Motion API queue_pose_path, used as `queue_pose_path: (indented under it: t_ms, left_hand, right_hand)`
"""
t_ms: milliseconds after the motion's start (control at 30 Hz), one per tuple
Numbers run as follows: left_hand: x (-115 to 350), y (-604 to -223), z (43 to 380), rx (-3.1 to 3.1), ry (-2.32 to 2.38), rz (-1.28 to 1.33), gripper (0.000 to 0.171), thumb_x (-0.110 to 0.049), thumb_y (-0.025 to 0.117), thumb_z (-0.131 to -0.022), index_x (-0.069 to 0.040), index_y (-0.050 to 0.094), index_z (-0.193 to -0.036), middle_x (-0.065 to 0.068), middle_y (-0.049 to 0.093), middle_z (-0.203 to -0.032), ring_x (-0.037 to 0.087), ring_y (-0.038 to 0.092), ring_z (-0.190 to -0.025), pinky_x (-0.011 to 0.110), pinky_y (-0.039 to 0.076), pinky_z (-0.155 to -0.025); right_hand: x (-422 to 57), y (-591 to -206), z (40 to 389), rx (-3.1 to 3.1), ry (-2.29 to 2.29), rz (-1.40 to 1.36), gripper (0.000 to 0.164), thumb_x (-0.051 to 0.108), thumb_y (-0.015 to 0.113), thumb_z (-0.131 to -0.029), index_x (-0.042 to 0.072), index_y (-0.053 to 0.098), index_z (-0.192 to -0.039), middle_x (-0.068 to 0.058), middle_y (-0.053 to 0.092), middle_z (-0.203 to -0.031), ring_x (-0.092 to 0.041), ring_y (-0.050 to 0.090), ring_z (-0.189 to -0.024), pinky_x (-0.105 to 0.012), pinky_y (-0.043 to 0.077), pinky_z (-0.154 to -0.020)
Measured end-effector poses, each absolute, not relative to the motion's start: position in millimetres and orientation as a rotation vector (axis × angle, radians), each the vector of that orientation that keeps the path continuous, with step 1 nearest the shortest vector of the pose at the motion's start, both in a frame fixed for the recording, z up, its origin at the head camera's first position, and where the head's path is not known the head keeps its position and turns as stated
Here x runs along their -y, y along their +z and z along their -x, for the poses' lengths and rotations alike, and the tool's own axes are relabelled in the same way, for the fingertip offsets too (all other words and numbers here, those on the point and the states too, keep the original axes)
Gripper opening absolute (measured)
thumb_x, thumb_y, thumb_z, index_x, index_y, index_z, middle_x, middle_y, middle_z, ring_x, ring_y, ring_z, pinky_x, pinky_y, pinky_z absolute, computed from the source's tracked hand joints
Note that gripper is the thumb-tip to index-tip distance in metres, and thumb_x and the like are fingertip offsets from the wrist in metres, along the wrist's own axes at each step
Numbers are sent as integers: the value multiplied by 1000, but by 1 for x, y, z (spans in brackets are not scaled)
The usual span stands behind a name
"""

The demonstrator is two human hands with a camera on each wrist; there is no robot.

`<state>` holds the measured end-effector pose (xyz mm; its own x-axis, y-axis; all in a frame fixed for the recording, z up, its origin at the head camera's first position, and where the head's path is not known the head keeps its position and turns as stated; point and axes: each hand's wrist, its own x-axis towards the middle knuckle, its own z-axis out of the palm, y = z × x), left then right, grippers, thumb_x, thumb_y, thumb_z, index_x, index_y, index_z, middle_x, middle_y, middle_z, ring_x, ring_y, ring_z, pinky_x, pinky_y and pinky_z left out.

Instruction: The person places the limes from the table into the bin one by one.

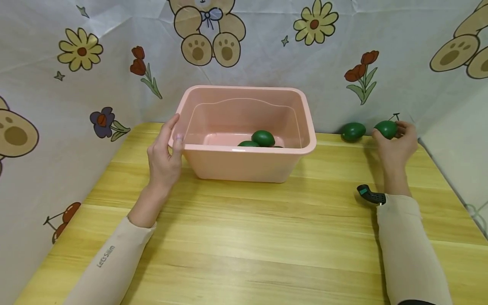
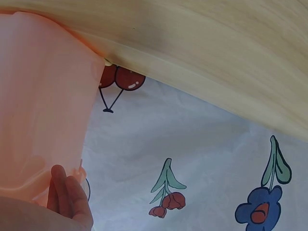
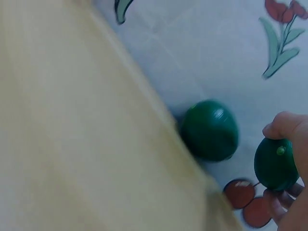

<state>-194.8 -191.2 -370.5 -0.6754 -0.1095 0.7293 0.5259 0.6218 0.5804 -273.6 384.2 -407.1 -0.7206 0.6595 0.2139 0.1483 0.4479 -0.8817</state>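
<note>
A pink plastic bin [image 1: 244, 165] stands on the table. My left hand [image 1: 164, 156] grips its left rim near the front corner; in the left wrist view fingers [image 2: 79, 202] lie against the bin's outer wall [image 2: 43, 106]. Inside the bin are dark green egg-shaped fruits [image 1: 263, 138], partly hidden by the front wall. At the table's back right, my right hand [image 1: 398, 146] pinches another green fruit [image 1: 386, 129] between thumb and fingers. Its pale stem nub shows on the held fruit [image 3: 274, 166] in the right wrist view. One more green fruit [image 1: 353, 131] sits just left of this hand.
A wooden-topped table [image 1: 244, 237] extends under both arms. Behind and to the left hangs a white cloth [image 1: 263, 67] printed with bears, flowers and cherries, meeting the table's back edge. A black band [image 1: 370, 195] with a small device is on the right wrist.
</note>
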Motion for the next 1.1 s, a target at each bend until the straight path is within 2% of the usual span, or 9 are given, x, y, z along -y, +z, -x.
queue_pose_path:
  t_ms: [133, 367, 533, 700, 1100]
  left_hand:
    - [192, -370, 194, 2081, -1056, 327, 60, -42, 44, -102, -8, 60, -148, 9, 65, -146, 27, 63, -134, 48, 51, -112]
    - [192, -370, 194, 2076, -1053, 325, 60, -42, 45, -102, -7, 61, -148, 9, 65, -146, 26, 63, -135, 48, 50, -113]
    - [192, -370, 193, 2079, -1054, 326, 59, -41, 44, -102, -7, 61, -148, 9, 65, -146, 26, 63, -134, 48, 50, -113]
    - [192, -370, 193, 2081, -1053, 319, 59, -41, 44, -102, -8, 60, -148, 9, 65, -146, 26, 64, -134, 49, 51, -112]
    - [190, -370, 195, 2068, -1056, 329, 59, -41, 45, -101, -9, 61, -148, 8, 66, -146, 28, 64, -133, 50, 52, -110]
  right_hand:
    - [-379, -389, 270, 2136, 1199, 651, 67, 40, 81, -84, 25, 57, -145, 19, 53, -120, 5, 45, -100, -19, 41, -95]
    - [-361, -358, 261, 2145, 1228, 592, 65, 41, 82, -85, 30, 57, -144, 19, 53, -125, 4, 47, -104, -19, 45, -98]
    - [-344, -337, 253, 2150, 1198, 537, 64, 41, 82, -85, 28, 59, -144, 19, 53, -124, 4, 46, -107, -18, 44, -92]
    - [-325, -320, 245, 2156, 1205, 488, 65, 37, 82, -85, 25, 59, -145, 17, 53, -126, 3, 45, -111, -19, 47, -96]
    - [-273, -290, 223, 2227, 1173, 118, 61, 32, 85, -85, 23, 64, -141, 10, 64, -129, -3, 58, -113, -17, 53, -93]
